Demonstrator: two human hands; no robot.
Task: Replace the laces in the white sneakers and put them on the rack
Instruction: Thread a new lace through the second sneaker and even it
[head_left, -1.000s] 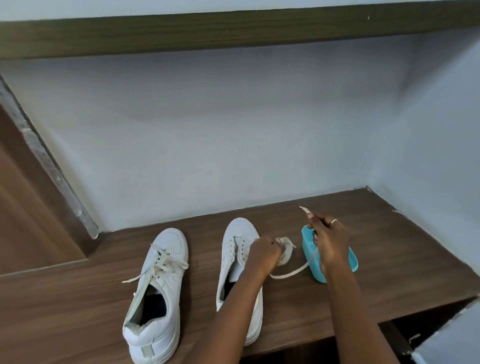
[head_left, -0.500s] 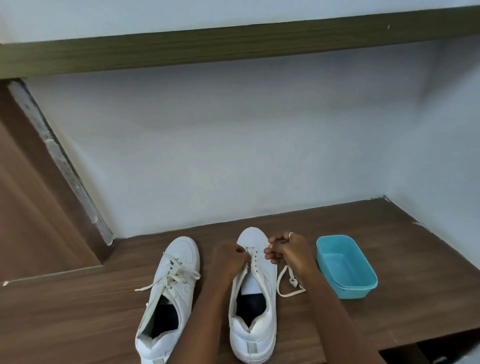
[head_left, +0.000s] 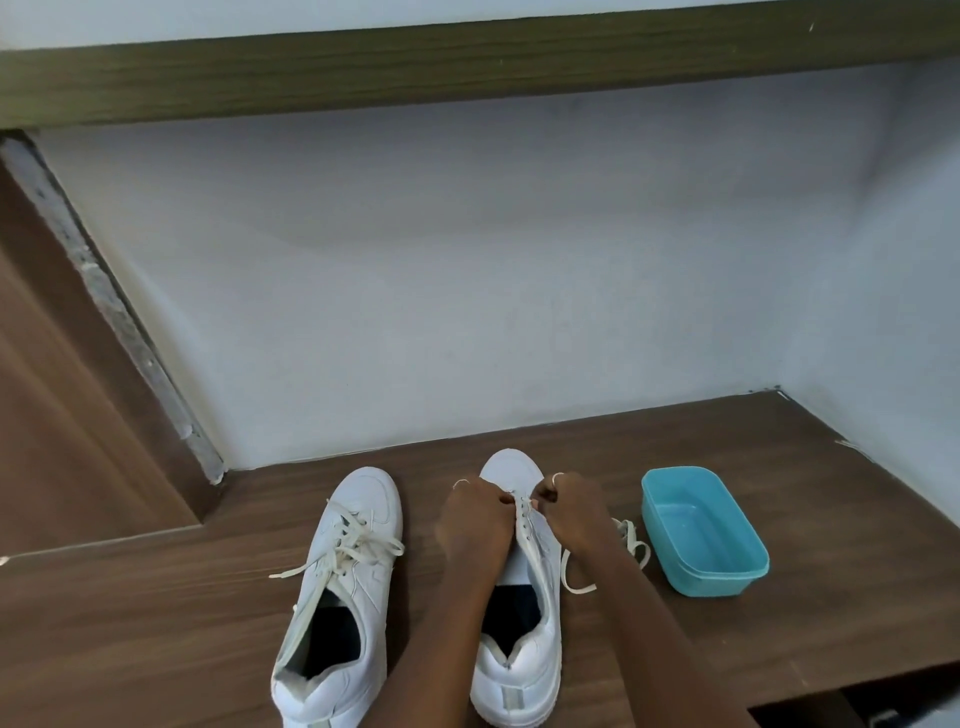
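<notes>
Unlaced sneaker (head_left: 524, 675) sits on the desk (head_left: 156, 623), between the laced sneaker (head_left: 353, 530) and the blue tub (head_left: 701, 530). Both hands are at its front eyelets.
- Left hand (head_left: 475, 525): curled, pinching the eyelet edge.
- Right hand (head_left: 574, 514): curled on the lace (head_left: 631, 540), slack lying on the desk beside the shoe.

Exact pinch too small to confirm. Thread the bottom pair first, even both ends, and pull flat with no twist before you cross upward.

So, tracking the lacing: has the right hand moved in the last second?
Yes: the right hand went left, away from the blue tub, and now pinches the lace at the right sneaker's eyelets.
</notes>
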